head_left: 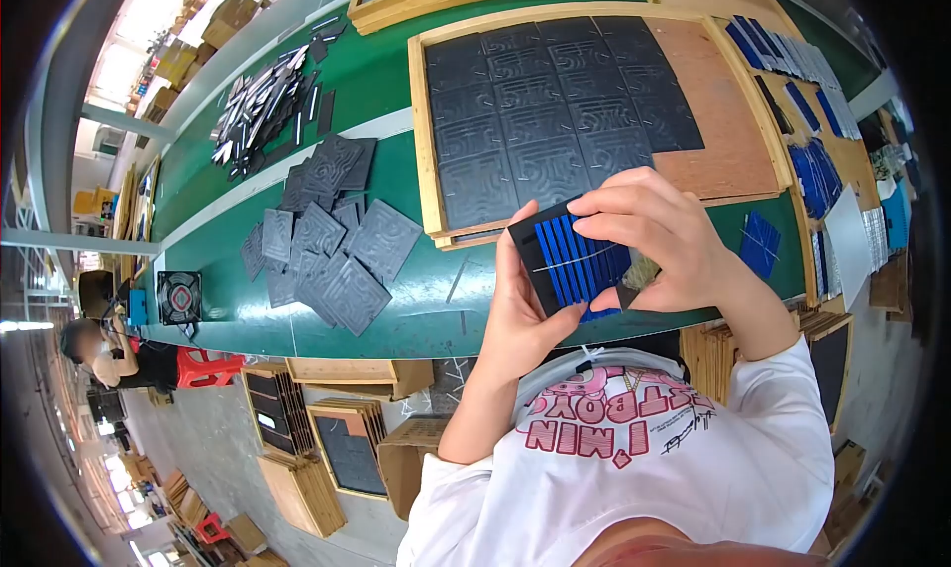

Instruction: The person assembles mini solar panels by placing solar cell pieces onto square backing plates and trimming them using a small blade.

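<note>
A black square plate (536,270) with several blue strips (570,255) across its face is held up before my chest, over the table's near edge. A thin pale wire or thread crosses the strips. My left hand (523,314) is closed on the plate's left side and lower corner, thumb at the bottom edge. My right hand (666,232) grips it from the right, fingertips on the upper edge and thumb low. Inside the right palm sits a beige wad (642,270), perhaps sponge; its kind is unclear. Part of the plate is hidden by the right fingers.
A wooden-framed tray (428,136) holding rows of black plates lies beyond my hands on the green table (426,314). Loose black plates (337,240) and dark strips (267,106) are piled left. Blue pieces (761,242) lie right. A person (114,354) is far left.
</note>
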The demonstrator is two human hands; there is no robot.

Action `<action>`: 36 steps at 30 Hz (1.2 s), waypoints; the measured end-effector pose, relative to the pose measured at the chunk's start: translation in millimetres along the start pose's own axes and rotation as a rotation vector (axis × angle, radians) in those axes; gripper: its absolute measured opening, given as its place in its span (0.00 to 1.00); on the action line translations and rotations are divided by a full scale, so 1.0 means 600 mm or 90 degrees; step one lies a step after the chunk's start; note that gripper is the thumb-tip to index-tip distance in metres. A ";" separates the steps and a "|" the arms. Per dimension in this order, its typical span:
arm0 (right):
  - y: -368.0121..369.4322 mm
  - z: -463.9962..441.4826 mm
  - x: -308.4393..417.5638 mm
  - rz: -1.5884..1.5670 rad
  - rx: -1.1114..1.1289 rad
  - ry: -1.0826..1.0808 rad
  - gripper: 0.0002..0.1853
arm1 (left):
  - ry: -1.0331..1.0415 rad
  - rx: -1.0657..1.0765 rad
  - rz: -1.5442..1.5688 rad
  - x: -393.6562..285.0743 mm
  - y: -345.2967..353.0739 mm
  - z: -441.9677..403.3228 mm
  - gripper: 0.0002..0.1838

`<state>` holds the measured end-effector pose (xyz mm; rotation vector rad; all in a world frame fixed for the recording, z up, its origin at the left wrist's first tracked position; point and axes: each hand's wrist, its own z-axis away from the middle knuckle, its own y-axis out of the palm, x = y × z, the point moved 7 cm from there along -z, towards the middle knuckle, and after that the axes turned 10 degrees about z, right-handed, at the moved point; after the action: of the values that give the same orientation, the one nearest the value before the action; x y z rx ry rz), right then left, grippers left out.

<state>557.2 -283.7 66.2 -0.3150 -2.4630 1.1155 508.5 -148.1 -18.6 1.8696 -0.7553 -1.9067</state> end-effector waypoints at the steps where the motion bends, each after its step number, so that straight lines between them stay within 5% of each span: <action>1: 0.000 0.000 0.000 0.004 -0.001 0.000 0.36 | -0.001 0.001 0.001 0.000 0.000 0.000 0.56; 36: -0.003 -0.005 -0.011 -0.159 -0.039 -0.015 0.42 | -0.035 -0.050 0.138 0.007 0.017 -0.004 0.59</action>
<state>564.5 -285.2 67.3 -0.0099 -2.4768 0.9450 509.7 -159.0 -15.6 1.6232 -0.8505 -1.8296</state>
